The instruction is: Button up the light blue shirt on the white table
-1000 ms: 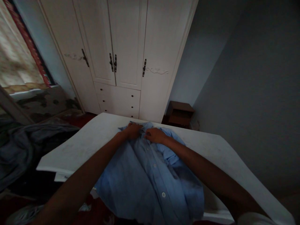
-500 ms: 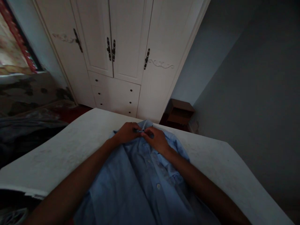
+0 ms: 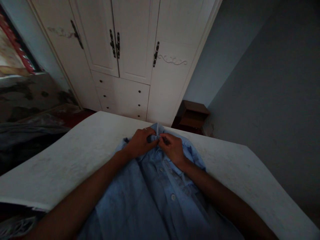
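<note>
A light blue button-up shirt [image 3: 140, 200] lies front side up, its collar toward the far edge of the white table [image 3: 82, 146]. My left hand [image 3: 142, 141] is closed in a pinch on the cloth at the collar. From the other side my right hand [image 3: 172, 146] pinches the same spot, and the fingertips of both hands nearly meet. Whatever lies between the fingertips is too small and dark to make out. Down the front placket run buttons, one white button [image 3: 173, 197] showing plainly below my hands.
Beyond the table stands a white wardrobe [image 3: 135, 43] with dark handles and drawers. A small brown cabinet [image 3: 193, 113] sits on the floor to its right. Dark cloth [image 3: 27, 140] is heaped at the left, and a grey wall [image 3: 275, 93] rises on the right.
Both hands have shifted slightly right with the collar cloth, and the left fingers have changed their pinch. The collar's tip shows more above the hands. The view has tilted down a little.
</note>
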Available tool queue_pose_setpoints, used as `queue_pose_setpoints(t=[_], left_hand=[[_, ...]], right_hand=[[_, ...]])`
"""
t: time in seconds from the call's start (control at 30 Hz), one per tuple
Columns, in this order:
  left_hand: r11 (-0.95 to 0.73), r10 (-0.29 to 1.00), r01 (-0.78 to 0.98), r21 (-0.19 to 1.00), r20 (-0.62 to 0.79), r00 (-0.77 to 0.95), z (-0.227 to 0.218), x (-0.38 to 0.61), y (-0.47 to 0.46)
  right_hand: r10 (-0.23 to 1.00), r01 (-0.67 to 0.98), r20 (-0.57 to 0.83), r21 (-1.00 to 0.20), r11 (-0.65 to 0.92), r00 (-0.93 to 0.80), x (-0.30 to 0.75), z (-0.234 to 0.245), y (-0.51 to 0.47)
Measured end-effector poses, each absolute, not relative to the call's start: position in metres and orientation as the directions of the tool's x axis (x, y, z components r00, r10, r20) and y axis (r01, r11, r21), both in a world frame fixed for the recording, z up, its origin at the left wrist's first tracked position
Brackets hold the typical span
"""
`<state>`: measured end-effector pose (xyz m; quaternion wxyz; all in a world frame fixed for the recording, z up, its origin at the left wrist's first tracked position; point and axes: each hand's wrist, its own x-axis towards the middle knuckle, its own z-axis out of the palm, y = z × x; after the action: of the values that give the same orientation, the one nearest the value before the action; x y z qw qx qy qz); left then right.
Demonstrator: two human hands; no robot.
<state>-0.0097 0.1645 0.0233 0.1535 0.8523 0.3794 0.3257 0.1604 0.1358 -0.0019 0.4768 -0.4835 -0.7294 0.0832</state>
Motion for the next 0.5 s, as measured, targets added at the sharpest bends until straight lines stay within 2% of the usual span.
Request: queue_pose_setpoints(t=[0.13,0.23,0.3,0.5], left_hand=[[-0.605,0.795,0.554,0.572,0.390,0.465,0.020,-0.007,0.163],[-0.569,0.822,0.581,0.582,0.383,0.422,0.019,-0.008,0.163],[-0.550,0.835,0.600,0.582,0.381,0.396,0.019,-0.008,0.164],[-0.575,0.818,0.567,0.590,0.390,0.423,0.021,-0.012,0.163]], right_hand=[[0.850,0.545,0.527,-0.710,0.446,-0.010,0.160,-0.005,0.140],[0.872,0.497,0.489,-0.750,0.436,-0.027,0.162,-0.009,0.143],[0.850,0.509,0.521,-0.714,0.482,-0.074,0.164,-0.010,0.144],[0.674,0.598,0.697,-0.439,0.671,-0.244,0.172,-0.007,0.143]])
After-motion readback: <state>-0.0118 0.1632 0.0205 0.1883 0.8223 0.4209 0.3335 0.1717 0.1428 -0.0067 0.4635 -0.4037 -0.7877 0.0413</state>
